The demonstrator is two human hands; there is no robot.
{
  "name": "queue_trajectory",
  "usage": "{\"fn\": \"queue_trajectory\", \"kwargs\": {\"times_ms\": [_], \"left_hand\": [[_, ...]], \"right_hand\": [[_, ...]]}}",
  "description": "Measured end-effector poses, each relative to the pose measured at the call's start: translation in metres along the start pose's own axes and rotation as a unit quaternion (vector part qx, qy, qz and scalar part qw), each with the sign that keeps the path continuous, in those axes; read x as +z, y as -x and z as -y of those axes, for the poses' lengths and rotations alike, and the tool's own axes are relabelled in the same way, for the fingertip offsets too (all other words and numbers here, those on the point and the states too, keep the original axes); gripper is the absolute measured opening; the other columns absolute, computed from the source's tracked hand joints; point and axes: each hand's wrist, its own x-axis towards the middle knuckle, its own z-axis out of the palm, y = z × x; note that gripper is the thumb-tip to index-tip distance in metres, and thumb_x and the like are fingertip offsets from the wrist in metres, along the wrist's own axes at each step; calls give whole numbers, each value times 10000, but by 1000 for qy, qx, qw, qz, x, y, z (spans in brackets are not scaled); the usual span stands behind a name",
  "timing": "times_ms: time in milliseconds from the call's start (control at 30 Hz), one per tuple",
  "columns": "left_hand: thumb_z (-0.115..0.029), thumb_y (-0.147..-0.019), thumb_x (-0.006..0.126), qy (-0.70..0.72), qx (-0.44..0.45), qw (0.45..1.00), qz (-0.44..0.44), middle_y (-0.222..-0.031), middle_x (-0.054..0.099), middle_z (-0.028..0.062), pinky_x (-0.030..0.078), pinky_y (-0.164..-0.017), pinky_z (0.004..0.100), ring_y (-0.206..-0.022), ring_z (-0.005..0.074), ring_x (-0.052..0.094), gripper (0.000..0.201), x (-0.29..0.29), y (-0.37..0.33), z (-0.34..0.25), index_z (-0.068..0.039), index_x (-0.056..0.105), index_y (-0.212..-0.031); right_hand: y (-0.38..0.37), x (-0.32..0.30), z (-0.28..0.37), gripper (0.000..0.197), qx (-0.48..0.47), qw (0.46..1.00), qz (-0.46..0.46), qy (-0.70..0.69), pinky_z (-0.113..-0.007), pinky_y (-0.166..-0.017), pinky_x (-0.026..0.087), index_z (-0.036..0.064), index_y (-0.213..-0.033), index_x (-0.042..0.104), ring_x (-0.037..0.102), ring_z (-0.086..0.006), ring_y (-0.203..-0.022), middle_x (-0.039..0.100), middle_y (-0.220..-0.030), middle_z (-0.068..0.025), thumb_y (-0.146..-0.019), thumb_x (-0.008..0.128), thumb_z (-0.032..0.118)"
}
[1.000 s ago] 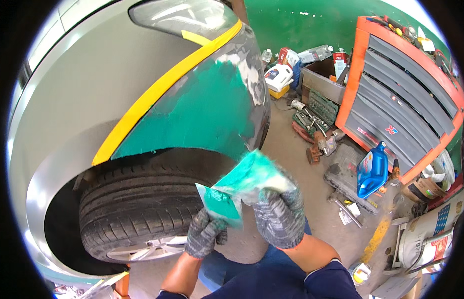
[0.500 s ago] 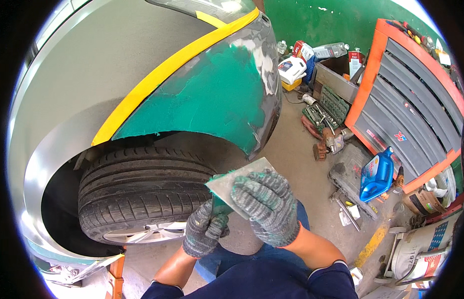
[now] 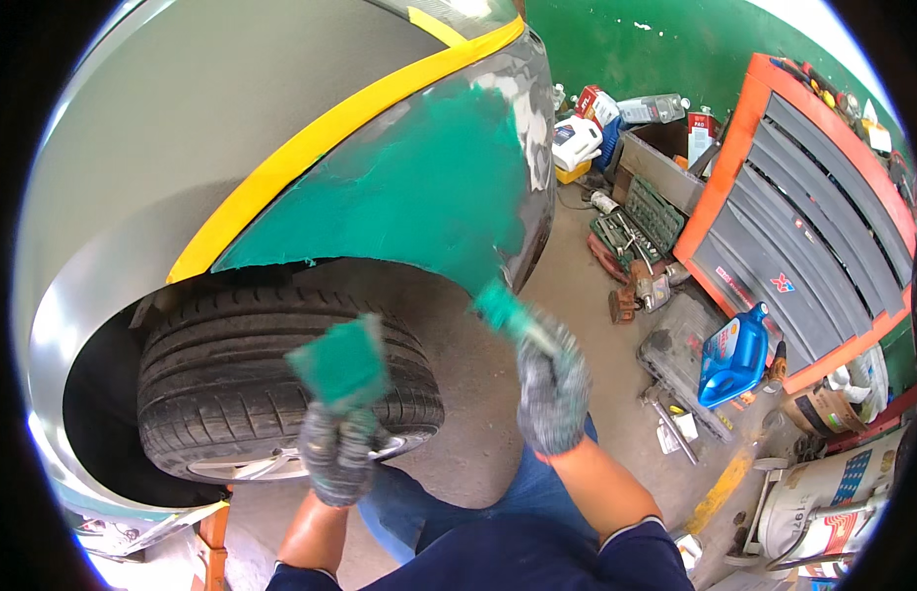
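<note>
My left hand (image 3: 338, 455), in a grey knitted glove, is closed on a square filler spreader (image 3: 342, 362) whose upward face is coated in green putty. It is held in front of the tyre (image 3: 271, 379). My right hand (image 3: 554, 389), gloved the same way, grips a second spreader (image 3: 511, 317), seen nearly edge-on and blurred, with green putty on its far end. That end is close to the lower corner of the car's fender panel (image 3: 419, 177), which carries a broad layer of green filler; whether it touches cannot be told. Yellow masking tape (image 3: 281, 163) borders the filler.
Right of me stand an orange and grey tool cabinet (image 3: 784, 236) and a blue oil jug (image 3: 734, 355). An open green socket case (image 3: 646, 222), a grey tool case (image 3: 680, 364) and power tools lie on the floor. White and red containers (image 3: 577, 143) sit by the green wall.
The two spreaders were together in front of me and are now apart. My left hand has moved left, its putty face now showing; my right has turned its spreader edge-on near the fender.
</note>
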Motion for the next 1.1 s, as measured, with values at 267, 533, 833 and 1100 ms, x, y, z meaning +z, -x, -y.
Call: {"fn": "queue_trajectory", "kwargs": {"times_ms": [267,533,833,1100], "left_hand": [[-147,-930,620,50,90,994,-37,-1012,608,173,508,-429,281,-529,169,580,465,-21,5,17,-54,426,-1343],[-176,-902,667,90,92,989,-73,-1061,601,210,535,-415,302,-490,193,579,576,-19,7,19,-38,376,-1380],[-177,-890,683,82,97,989,-79,-1043,605,205,530,-414,300,-475,189,567,616,-23,9,26,-32,352,-1389],[-164,-875,698,97,100,985,-103,-1070,604,191,510,-407,288,-483,177,563,636,-20,8,22,-29,369,-1403]], "right_hand": [[-64,39,-42,323,-248,917,-60,308,-391,-1017,443,38,-1248,606,589,-292,-1145,618,-1254,-137,-935,529,24],[-31,58,-57,482,-255,912,-64,314,-445,-1005,455,101,-1218,646,590,-333,-1129,620,-1225,-137,-764,673,-60],[-43,96,-56,540,-256,897,-170,319,-467,-1025,424,107,-1265,622,568,-351,-1155,597,-1274,-128,-742,645,-25],[-35,56,-42,427,-211,973,-51,79,-436,-1032,436,48,-1253,606,563,-311,-1189,587,-1298,-155,-842,572,-60]]}}
